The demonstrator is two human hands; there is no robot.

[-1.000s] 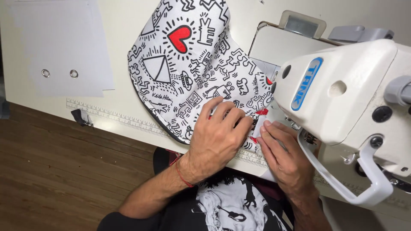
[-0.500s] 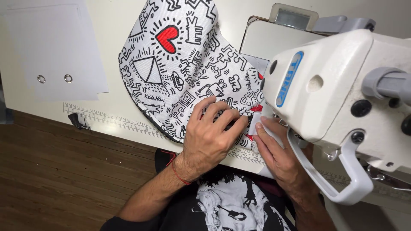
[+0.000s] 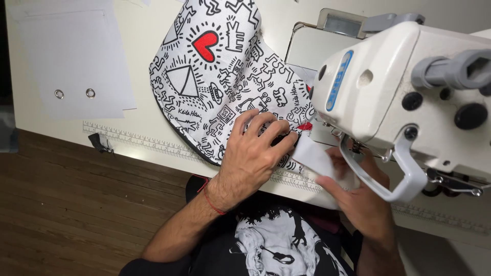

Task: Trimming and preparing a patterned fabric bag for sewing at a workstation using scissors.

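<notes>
A white fabric piece printed with black doodle figures and a red heart lies on the cream sewing table. My left hand presses flat on the fabric's near edge, fingers spread toward the needle area. My right hand sits below the machine head, pinching a plain white fabric strip that runs toward the presser foot. The cream sewing machine head hides the needle and part of my right hand.
White paper pattern sheets with two metal eyelets lie at the table's left. A ruler strip runs along the table's front edge, with a small black clip by it. A wooden floor shows below.
The view has shifted left and down. My left hand stays pressed on the printed fabric. My right hand has drawn back toward me, and more of the white strip shows.
</notes>
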